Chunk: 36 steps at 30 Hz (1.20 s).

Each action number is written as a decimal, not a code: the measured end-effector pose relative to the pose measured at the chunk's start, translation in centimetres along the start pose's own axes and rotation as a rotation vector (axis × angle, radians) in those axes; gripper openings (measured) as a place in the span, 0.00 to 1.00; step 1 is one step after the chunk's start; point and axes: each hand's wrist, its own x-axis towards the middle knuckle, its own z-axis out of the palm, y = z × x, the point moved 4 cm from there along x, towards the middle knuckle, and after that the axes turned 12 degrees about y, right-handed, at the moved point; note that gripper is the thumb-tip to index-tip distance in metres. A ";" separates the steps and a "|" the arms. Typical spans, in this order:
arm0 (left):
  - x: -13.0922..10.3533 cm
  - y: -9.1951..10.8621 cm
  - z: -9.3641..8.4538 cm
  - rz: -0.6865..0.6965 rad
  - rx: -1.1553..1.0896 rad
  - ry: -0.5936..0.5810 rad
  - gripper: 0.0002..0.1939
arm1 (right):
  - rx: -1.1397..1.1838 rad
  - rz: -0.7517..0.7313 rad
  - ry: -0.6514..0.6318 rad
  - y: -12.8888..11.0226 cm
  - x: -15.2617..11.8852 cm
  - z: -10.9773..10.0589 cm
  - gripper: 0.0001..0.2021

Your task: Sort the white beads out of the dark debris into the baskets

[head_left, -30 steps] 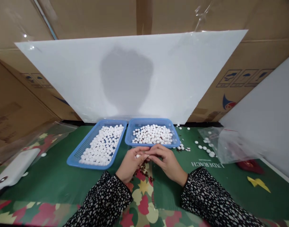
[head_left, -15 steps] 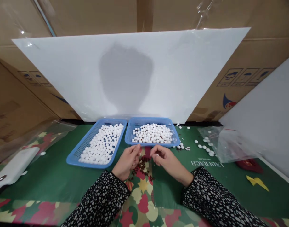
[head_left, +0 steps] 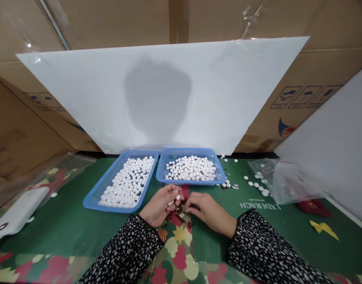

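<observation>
My left hand [head_left: 161, 203] is curled with its palm partly up, holding a few small white balls [head_left: 178, 197] against its fingers. Close beside it, my right hand [head_left: 209, 211] has thumb and fingers pinched together; whatever they hold, if anything, is hidden. Beneath both hands, small dark reddish-brown bits [head_left: 176, 218] lie scattered on the patterned covering. Just beyond the hands stands a blue basket [head_left: 189, 182] of white balls, some with brownish specks among them. A second blue basket [head_left: 105, 208], set at an angle on the left, also holds many white balls.
Loose white balls [head_left: 264, 193] lie at right by a clear plastic bag [head_left: 296, 181]. A dark red object [head_left: 312, 208] and yellow scraps [head_left: 324, 228] are farther right. At left lies a white handled object [head_left: 19, 213]. A white board [head_left: 216, 90] leans behind the baskets.
My left hand has turned, bringing white balls in its fingers into view. My right hand has moved slightly down and left, its fingers drawn closer together. The baskets stay in place.
</observation>
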 end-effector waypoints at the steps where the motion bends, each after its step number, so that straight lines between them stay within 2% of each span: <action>1: 0.0 0.0 0.0 0.009 0.005 0.006 0.18 | 0.031 0.030 0.063 -0.1 0.1 -0.5 0.05; 4: -0.2 -0.1 0.3 0.012 0.019 0.004 0.19 | 0.156 0.133 0.213 -0.1 0.3 -1.3 0.05; 6: -0.3 -0.1 0.6 0.021 0.029 -0.010 0.18 | 0.249 0.167 0.231 0.0 0.4 -1.1 0.05; 9: -0.5 -0.1 1.0 0.058 0.033 -0.034 0.19 | 0.311 0.141 0.221 -0.2 0.4 -0.7 0.05; 16: -0.4 -0.3 1.2 0.096 0.014 -0.009 0.18 | 0.253 0.075 0.227 -1.1 0.4 -0.6 0.04; 26: -0.4 -0.8 1.3 0.103 -0.034 -0.006 0.18 | 0.181 0.032 0.329 -1.2 0.3 -0.1 0.04; 33: -0.9 -0.4 1.7 0.157 -0.040 0.052 0.18 | 0.096 0.020 0.381 -0.9 0.3 0.3 0.02; 36: -0.9 -0.3 2.0 0.215 -0.035 0.094 0.18 | 0.057 -0.058 0.362 -1.6 0.1 0.4 0.04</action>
